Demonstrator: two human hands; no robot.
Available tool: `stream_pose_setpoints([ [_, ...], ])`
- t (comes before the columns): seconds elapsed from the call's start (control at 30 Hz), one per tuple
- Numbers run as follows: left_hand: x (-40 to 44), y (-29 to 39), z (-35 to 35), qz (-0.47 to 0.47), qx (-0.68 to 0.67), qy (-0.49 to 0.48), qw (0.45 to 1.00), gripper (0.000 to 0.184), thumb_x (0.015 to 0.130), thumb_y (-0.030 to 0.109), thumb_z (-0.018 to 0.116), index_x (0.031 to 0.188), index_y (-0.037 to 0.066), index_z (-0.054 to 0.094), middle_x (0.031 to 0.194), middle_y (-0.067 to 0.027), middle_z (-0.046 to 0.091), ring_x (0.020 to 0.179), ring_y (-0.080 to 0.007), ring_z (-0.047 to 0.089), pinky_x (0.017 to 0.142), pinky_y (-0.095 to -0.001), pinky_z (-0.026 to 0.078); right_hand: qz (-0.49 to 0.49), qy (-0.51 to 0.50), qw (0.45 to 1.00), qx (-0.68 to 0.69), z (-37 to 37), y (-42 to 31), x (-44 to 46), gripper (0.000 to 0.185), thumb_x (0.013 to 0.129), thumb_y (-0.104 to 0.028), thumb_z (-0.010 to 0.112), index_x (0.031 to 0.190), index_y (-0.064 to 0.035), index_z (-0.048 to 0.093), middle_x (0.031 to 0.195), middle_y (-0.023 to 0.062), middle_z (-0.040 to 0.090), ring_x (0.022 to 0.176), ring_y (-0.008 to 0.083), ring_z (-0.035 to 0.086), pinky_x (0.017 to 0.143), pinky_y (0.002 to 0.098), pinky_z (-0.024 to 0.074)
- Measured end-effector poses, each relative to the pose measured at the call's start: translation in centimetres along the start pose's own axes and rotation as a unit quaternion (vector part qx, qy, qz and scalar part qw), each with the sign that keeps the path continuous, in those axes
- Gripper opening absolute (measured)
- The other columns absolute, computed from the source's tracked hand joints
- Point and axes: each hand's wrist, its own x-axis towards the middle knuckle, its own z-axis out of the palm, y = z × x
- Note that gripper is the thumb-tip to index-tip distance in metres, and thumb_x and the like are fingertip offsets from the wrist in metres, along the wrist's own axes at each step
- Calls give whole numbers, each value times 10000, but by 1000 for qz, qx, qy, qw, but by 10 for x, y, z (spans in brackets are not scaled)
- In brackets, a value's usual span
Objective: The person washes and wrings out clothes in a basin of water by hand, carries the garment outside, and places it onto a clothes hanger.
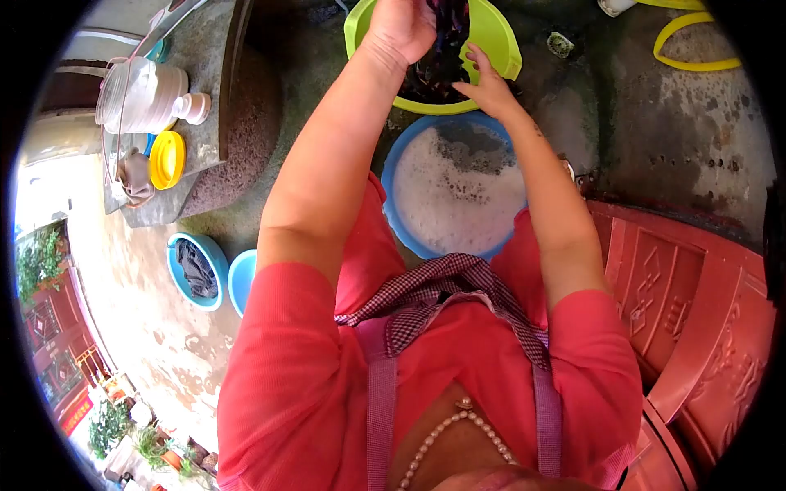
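Reaching past a blue basin [450,121] of foamy water [442,192] set close in front, a person [458,352] in red works over a green basin [498,51] just beyond. Dark cloth [448,49] hangs into it, the lower folds bunched inside. The left hand [405,31] is closed around the raised length, its fingers partly cut off by the frame; the right hand [491,88] is spread open beside the cloth, with nothing visible in its fingers. A firm, high left grip, with the right gathering loose folds from below, would likely keep drips inside the green basin. Off to the left stand a yellow lid [167,159] on a stone surface [209,90] and, farther away, leafy plants [110,425].
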Motion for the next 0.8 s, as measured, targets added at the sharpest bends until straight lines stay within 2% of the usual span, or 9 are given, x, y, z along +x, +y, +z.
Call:
stream_pose_setpoints([
  [0.1,-15,12,13,-1,-51,-37,998,143,778,148,531,764,34,617,712,-78,651,679,-236,626,727,-368,508,-26,21,999,-31,21,18,4,790,764,-232,711,1404,-75,274,1366,180,406,1262,330,396,992,407,381],
  [0.13,-15,19,12,-4,-80,-162,984,170,773,165,520,770,29,621,729,-88,656,709,-243,635,732,-374,511,110,-13,993,-36,23,19,2,710,802,-226,677,1389,-61,315,1326,184,444,1228,327,432,958,408,402],
  [0.23,-14,26,8,81,-25,-44,995,158,758,178,523,707,53,606,697,-79,646,644,-235,608,681,-360,505,167,-24,981,97,24,55,8,491,848,-229,632,1270,-52,456,1280,162,485,1149,296,490,902,412,432],
  [0.3,-6,36,-11,91,-38,-17,995,149,740,197,538,691,70,599,689,-75,641,625,-227,598,643,-341,493,189,49,935,296,11,47,9,179,898,-238,573,973,-90,508,1087,61,544,956,189,534,779,358,473],
  [0.4,-5,34,-9,88,-43,-6,995,155,726,213,545,701,72,605,678,-81,639,627,-226,603,623,-320,488,172,137,899,380,-16,40,12,189,897,-243,579,987,-110,478,949,30,519,863,153,532,724,311,469],
  [0.5,-7,31,7,110,-26,10,993,155,726,208,540,703,70,605,679,-85,639,632,-234,607,625,-323,492,132,123,897,404,-24,54,15,180,899,-245,575,969,-115,471,894,11,491,779,130,502,661,307,460],
  [0.63,-1,43,-8,141,6,-23,990,150,727,199,536,726,66,605,711,-77,644,666,-236,613,665,-335,498,142,225,859,437,-37,12,16,167,885,-232,593,946,-139,469,776,-14,452,703,97,446,533,263,367],
  [0.73,8,44,-24,162,-23,20,986,113,741,172,546,731,75,603,716,-52,641,712,-217,609,714,-316,477,86,262,841,466,-60,1,17,119,861,-147,615,908,-105,514,801,-8,516,719,121,503,598,269,419],
  [0.8,38,40,-78,128,117,78,982,118,767,183,554,762,76,605,762,-54,641,753,-207,602,746,-322,464,86,249,808,528,-78,-8,10,80,860,-105,614,901,-102,545,824,3,570,755,140,571,669,290,485],
])
